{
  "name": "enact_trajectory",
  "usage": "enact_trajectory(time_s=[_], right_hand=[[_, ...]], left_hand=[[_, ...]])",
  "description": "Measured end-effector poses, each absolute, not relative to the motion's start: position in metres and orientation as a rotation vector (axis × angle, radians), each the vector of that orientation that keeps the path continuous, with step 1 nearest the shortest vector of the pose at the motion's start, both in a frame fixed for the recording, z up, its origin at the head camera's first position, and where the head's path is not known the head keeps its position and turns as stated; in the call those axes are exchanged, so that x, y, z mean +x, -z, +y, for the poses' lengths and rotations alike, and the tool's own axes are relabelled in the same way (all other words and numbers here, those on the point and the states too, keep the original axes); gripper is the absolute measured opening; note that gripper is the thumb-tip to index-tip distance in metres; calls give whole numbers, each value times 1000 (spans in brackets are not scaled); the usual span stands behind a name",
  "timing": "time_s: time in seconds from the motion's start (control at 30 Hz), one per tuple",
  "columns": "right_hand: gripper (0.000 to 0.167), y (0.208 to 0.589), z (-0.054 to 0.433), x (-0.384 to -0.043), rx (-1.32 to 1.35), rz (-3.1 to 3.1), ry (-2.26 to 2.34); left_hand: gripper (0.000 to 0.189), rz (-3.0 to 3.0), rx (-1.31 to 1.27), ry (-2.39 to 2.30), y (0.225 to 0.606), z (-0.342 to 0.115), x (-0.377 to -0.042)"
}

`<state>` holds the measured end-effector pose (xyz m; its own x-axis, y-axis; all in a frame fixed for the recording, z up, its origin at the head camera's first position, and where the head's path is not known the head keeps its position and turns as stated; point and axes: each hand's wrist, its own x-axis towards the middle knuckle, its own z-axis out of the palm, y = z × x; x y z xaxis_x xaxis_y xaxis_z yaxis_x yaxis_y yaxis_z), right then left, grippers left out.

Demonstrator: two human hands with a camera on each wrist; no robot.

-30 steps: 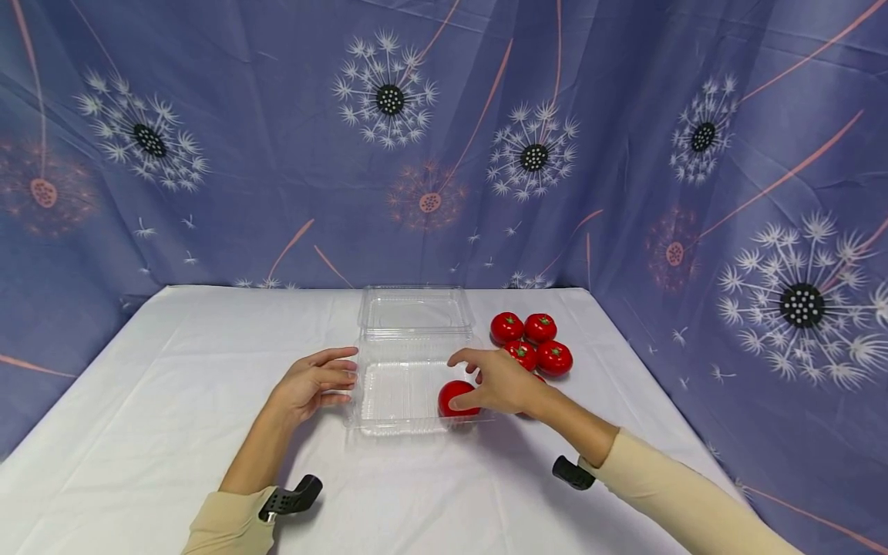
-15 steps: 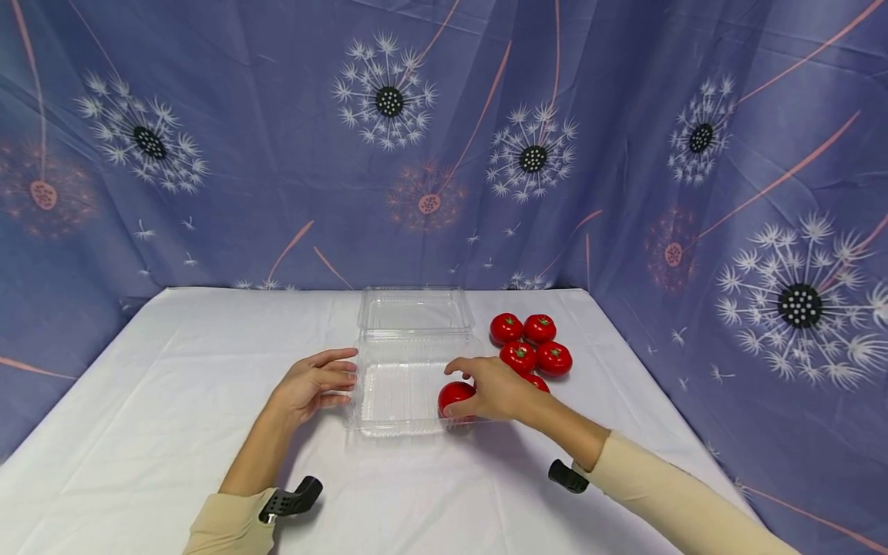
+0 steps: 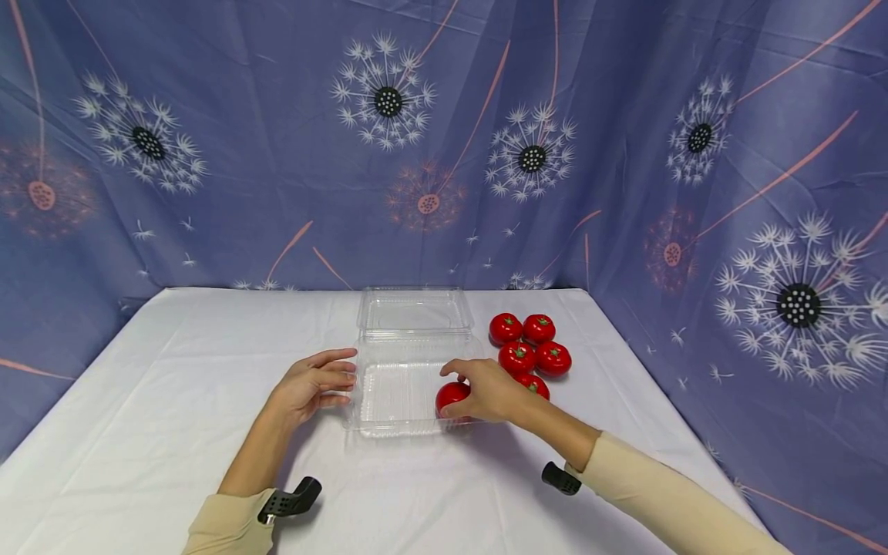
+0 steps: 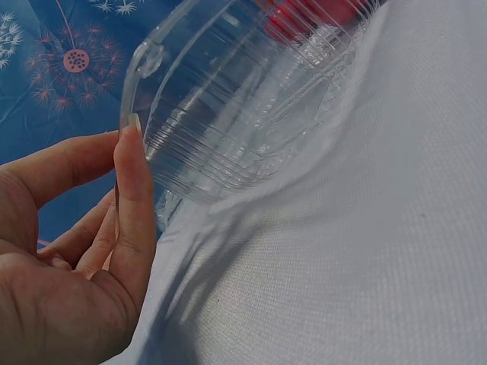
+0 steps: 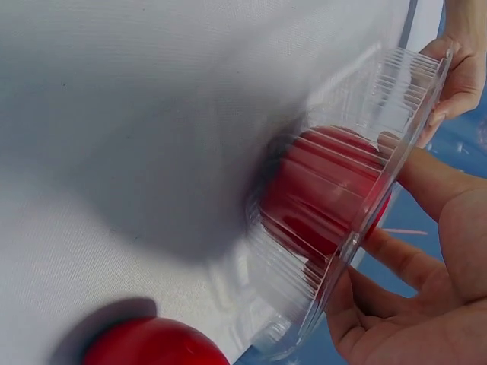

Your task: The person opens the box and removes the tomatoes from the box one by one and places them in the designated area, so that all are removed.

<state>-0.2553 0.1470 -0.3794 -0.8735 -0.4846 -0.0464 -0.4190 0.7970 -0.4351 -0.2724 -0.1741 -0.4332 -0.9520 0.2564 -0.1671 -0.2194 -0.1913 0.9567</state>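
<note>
In the head view a clear plastic clamshell container (image 3: 388, 397) lies with its lid (image 3: 416, 312) folded back behind it. My left hand (image 3: 312, 383) is at the left side, and the left wrist view has its fingertips pinching the rim (image 4: 131, 99). A shiny red tomato (image 3: 451, 396) is in the container's front right corner. My right hand (image 3: 491, 389) reaches over the right rim, thumb and fingers curved round that tomato. Through the ribbed wall, the right wrist view also shows the tomato (image 5: 323, 194) low in the container, with my right hand (image 5: 426, 266) at its top.
Several more tomatoes (image 3: 516, 358) with green stem tops sit grouped on the white cloth (image 3: 208, 370), right of the container. One stands partly behind my right wrist. A blue dandelion-print curtain (image 3: 277, 139) hangs behind and along the sides.
My right hand has shifted slightly left and come closer round the tomato, which has moved a little left in the container. More of the nearest loose tomato shows. The left hand stays put.
</note>
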Motion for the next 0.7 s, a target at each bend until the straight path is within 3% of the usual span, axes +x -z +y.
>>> enact_trajectory(time_s=[0.7], right_hand=[[59,382,136,-256,-755,2856,583]], left_hand=[[62,1775,39,-2204,433,-174,-273]])
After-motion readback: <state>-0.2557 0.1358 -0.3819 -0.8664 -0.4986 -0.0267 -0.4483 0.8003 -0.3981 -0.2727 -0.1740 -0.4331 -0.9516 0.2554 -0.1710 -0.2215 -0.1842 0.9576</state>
